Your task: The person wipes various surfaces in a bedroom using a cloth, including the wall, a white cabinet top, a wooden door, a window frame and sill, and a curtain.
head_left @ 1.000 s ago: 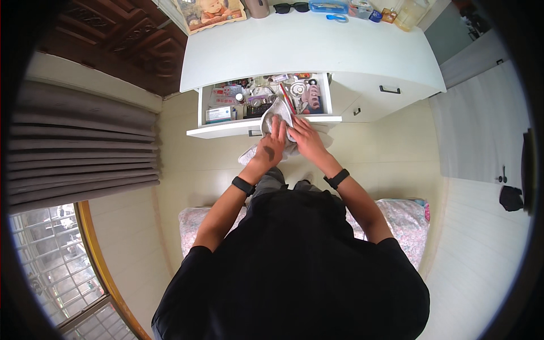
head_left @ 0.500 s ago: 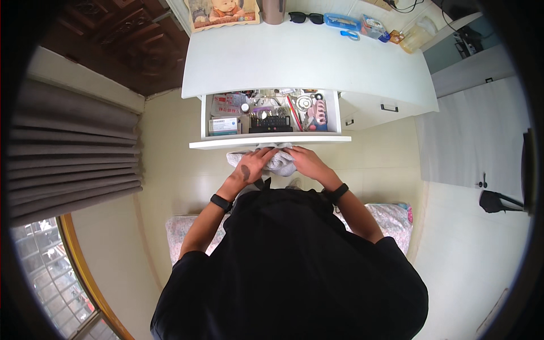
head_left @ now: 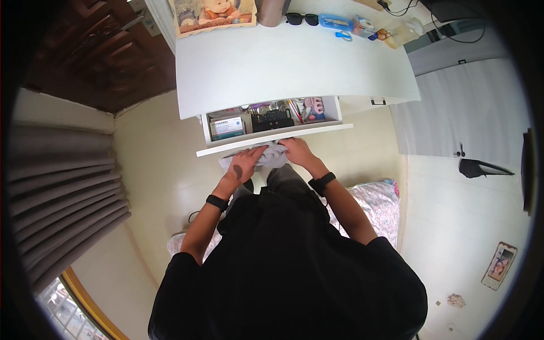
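Note:
A light grey cloth (head_left: pixel 276 156), bunched up, lies against the outer face of a pulled-out white drawer (head_left: pixel 317 132). My left hand (head_left: pixel 245 162) grips the cloth from the left, its fingers bent into the folds. From the other side my right hand (head_left: pixel 299 153) holds it too, with its fingertips hidden close under the drawer's front edge. Inside the drawer are a white and blue box (head_left: pixel 228 127), a black tray-like case (head_left: pixel 273 120) and a pink claw hair clip (head_left: pixel 315 106), among several small things.
The white cabinet top (head_left: pixel 283 68) carries a picture (head_left: pixel 215 14), sunglasses (head_left: pixel 302 19), a blue case (head_left: pixel 336 22) and blue-handled scissors (head_left: pixel 343 35). A grey curtain (head_left: pixel 73 192) hangs at left. Behind me is a floral-covered surface (head_left: pixel 377 209); a grey wardrobe (head_left: pixel 453 113) stands at right.
The drawer is pushed farther into the cabinet, and less of its contents shows. Both hands stay on the cloth at its front. The whole view has tilted and shifted.

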A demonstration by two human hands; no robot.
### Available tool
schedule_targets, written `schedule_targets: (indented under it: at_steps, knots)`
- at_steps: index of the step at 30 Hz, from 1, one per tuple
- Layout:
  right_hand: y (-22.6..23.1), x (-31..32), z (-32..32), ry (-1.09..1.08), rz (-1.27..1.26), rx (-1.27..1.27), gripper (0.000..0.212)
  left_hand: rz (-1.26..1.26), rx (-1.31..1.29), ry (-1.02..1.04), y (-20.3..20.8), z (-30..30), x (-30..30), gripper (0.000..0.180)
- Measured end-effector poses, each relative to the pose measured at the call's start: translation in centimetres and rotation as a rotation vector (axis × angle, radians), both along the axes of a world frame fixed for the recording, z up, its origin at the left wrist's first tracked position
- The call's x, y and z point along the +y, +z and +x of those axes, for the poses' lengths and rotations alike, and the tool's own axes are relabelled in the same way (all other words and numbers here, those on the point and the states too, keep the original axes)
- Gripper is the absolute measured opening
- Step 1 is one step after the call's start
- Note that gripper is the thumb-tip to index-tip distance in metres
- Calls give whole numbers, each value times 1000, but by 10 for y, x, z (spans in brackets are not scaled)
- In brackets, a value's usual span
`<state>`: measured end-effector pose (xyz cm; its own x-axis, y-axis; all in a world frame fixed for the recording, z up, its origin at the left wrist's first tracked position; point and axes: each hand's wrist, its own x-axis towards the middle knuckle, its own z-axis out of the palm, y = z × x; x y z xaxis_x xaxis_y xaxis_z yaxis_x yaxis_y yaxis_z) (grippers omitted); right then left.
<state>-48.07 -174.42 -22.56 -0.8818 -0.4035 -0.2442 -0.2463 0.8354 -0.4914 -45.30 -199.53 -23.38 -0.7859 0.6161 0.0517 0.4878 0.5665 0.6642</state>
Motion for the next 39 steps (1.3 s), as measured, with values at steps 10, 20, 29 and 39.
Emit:
schedule_targets:
  at_steps: [10, 20, 29, 39]
  knots:
    - [-13, -3, 7, 39, -30, 101, 36, 205, 62, 67, -7, 18, 5, 69]
    - [17, 3, -91, 243, -38, -66, 32, -38, -21, -17, 51, -81, 0, 73]
    - [-14, -6, -86, 283, -108, 180, 23, -134, -232, -25, 62, -81, 11, 83]
    - [-8, -16, -23, 195, 117, 140, 22, -133, -167, -120, 46, -45, 7, 101]
